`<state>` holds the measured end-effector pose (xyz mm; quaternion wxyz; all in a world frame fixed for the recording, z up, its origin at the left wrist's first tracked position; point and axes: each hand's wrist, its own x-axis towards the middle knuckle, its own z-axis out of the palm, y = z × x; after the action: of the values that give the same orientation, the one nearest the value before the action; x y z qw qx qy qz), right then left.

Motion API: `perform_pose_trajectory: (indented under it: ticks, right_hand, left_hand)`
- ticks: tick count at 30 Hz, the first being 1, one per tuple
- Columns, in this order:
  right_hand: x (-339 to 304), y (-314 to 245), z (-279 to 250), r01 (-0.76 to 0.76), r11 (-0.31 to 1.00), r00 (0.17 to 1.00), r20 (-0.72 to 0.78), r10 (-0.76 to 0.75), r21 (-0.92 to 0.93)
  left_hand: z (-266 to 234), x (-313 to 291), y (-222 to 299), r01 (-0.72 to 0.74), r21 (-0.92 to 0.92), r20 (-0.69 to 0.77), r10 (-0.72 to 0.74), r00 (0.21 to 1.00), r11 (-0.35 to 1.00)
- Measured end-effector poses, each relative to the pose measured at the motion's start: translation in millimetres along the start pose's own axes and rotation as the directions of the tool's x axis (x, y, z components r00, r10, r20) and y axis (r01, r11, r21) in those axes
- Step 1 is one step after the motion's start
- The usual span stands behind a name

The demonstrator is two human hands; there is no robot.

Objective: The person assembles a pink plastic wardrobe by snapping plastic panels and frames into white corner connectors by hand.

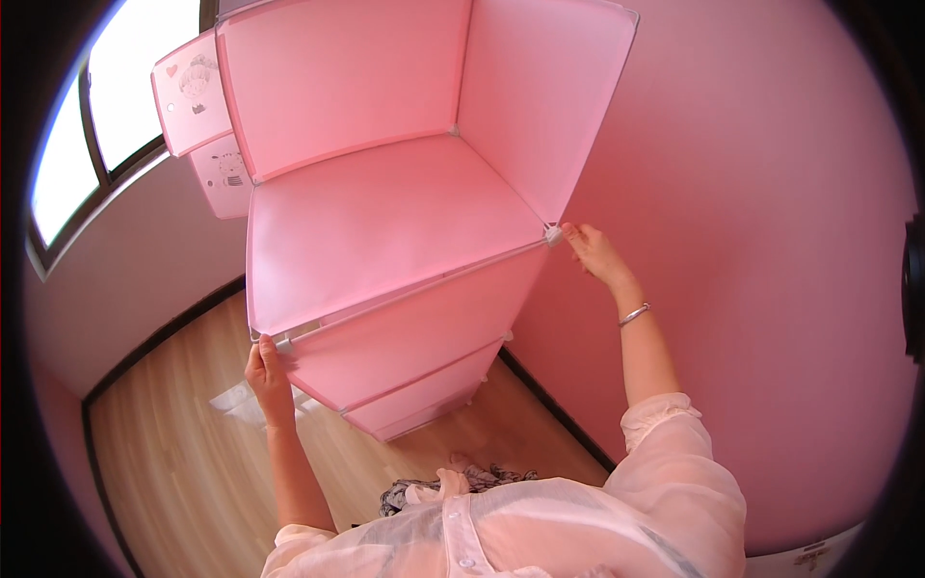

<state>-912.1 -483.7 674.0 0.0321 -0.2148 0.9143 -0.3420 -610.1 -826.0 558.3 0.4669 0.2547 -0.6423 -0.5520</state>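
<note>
In front of me stands a tall storage cabinet (414,361) made of pink plastic panels in thin frames, joined at the corners by white connectors. Its upper compartment lacks a front and a left wall, showing a flat pink shelf panel (385,226), a back panel (347,82) and a right side panel (544,96). My left hand (270,380) is closed around the near left corner of the shelf, beside a white connector (283,346). At the near right corner, my right hand (594,252) pinches another white connector (552,234) between thumb and fingers.
Two pink doors with printed drawings (198,91) stick out at the cabinet's left. A pink wall (732,250) rises close on the right. Wood flooring (173,424) lies below, with a dark skirting board (554,409). A bright window (120,87) is at the far left.
</note>
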Motion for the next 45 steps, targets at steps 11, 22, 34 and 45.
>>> perform_pose_trajectory:
  ticks: [11, 22, 34, 45]
  right_hand:
    - [-56, -36, 60, 0.022, 0.806, 0.968, 0.19, -0.166, 0.592]
    - [-208, -95, 261, 0.552, 0.42, -0.042, 0.528, -0.848, 0.72]
    - [-367, -4, 332, 0.606, 0.517, -0.712, 0.702, 0.014, 0.605]
    - [-438, 44, 359, 0.596, 0.449, -0.728, 0.684, -0.047, 0.666]
  left_hand:
    - [12, -35, 20, -0.233, 0.291, -0.29, 0.317, 0.903, 0.928]
    - [-1, -234, -44, 0.434, -0.897, 0.305, -0.595, 0.744, 0.083]
    - [-38, -576, -105, -0.174, -0.894, -0.431, -0.898, 0.087, 0.412]
    - [54, -849, -137, -0.155, -0.908, -0.215, -0.751, -0.625, 0.39]
